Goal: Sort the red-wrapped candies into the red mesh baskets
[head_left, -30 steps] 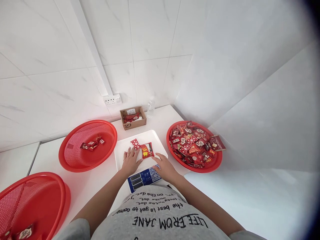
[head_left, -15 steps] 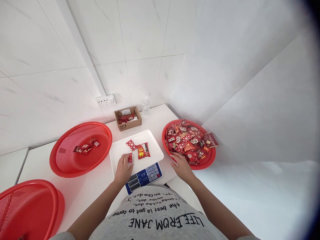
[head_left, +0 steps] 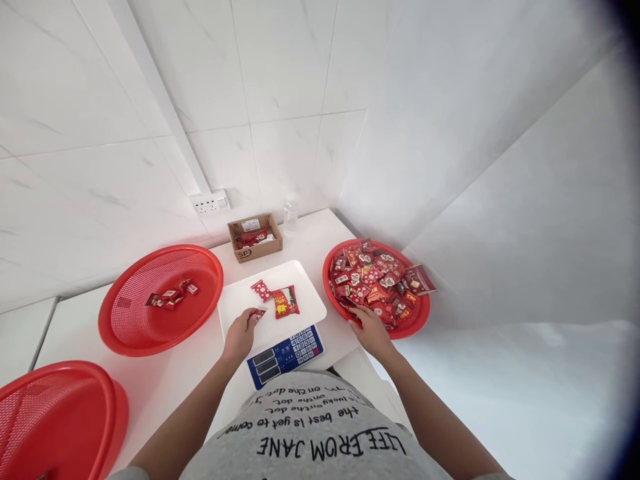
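My left hand (head_left: 241, 333) is over the white weighing pan (head_left: 305, 290) of a scale, its fingers pinched on a small red snack packet (head_left: 258, 314). Beside it on the pan lie a red packet with white dots (head_left: 261, 290) and a larger red and yellow packet (head_left: 286, 302). My right hand (head_left: 370, 330) reaches over the near left rim of a red basket (head_left: 423, 327) heaped with red snack packets (head_left: 373, 277). Its fingers touch the edge of the heap, thumb apart, and I see no packet gripped in them.
The scale's blue keypad panel (head_left: 287, 357) faces me. To the left stand a red basket (head_left: 145, 347) holding several packets and another red basket (head_left: 107, 400) nearer. Behind the scale are a cardboard box (head_left: 257, 252) with red packets and a clear bottle (head_left: 291, 217) near the wall.
My left hand has lifted and tilted the small packet off the pan, drawing slightly toward me. My right hand has moved a little right, its fingers now over the basket's packets.
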Available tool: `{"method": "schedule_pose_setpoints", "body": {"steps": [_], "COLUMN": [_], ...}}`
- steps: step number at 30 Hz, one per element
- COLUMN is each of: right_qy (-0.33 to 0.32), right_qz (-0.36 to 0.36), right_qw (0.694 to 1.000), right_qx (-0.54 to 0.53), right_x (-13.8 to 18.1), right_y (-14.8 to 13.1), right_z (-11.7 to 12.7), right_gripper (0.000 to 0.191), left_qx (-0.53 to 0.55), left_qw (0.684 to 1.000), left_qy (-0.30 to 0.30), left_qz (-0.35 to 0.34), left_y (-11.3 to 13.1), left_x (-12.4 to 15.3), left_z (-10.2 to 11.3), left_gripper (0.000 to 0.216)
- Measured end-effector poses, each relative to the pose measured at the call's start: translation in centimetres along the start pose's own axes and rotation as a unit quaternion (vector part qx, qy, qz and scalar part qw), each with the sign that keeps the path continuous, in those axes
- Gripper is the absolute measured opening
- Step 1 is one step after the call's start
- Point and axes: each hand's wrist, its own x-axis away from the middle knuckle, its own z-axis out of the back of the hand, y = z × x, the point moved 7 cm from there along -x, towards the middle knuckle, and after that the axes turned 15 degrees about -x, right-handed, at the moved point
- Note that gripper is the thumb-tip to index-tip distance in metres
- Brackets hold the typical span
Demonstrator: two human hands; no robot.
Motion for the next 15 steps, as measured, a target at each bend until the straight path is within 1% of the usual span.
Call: {"method": "schedule_pose_setpoints", "body": {"steps": [1,2,4,6,7,9,12,15], "right_qy": [0.003,0.006,0.006,0.003,0.001,-0.002,-0.005,-0.002], "right_qz": [0.0,0.0,-0.006,-0.016,-0.023,-0.036,-0.057,-0.084], "right_qw": [1.0,1.0,1.0,1.0,1.0,0.999,0.998,0.996], "right_qx": [-0.002,-0.005,-0.013,-0.02,-0.022,-0.022,-0.001,0.028], "right_x": [-0.1,-0.1,-0.2,-0.4,-0.5,-0.7,-0.9,-1.1], "right_y": [0.2,0.5,0.9,1.1,1.2,1.4,1.5,1.7], "right_z": [0.1,0.2,0.3,0.3,0.3,0.4,0.4,0.6], "right_gripper": [0.037,0.037,0.037,0.038,0.039,0.041,0.041,0.04], "left_qx": [0.075,0.153,0.293,0.384,0.409,0.43,0.432,0.433], "left_qw": [0.996,0.983,0.937,0.894,0.879,0.866,0.866,0.867], "left_qy": [-0.022,-0.047,-0.095,-0.121,-0.126,-0.138,-0.148,-0.14], "left_qz": [0.049,0.093,0.162,0.199,0.21,0.214,0.203,0.204], "left_y": [-0.5,-0.9,-1.1,-0.9,-0.8,-0.4,0.0,0.1], "left_x": [0.2,0.6,1.4,2.1,2.3,2.7,3.0,3.2], "left_z": [-0.2,-0.6,-1.4,-1.8,-1.9,-1.9,-1.9,-2.0], "left_gripper": [0.025,0.026,0.027,0.027,0.027,0.028,0.032,0.035]}}
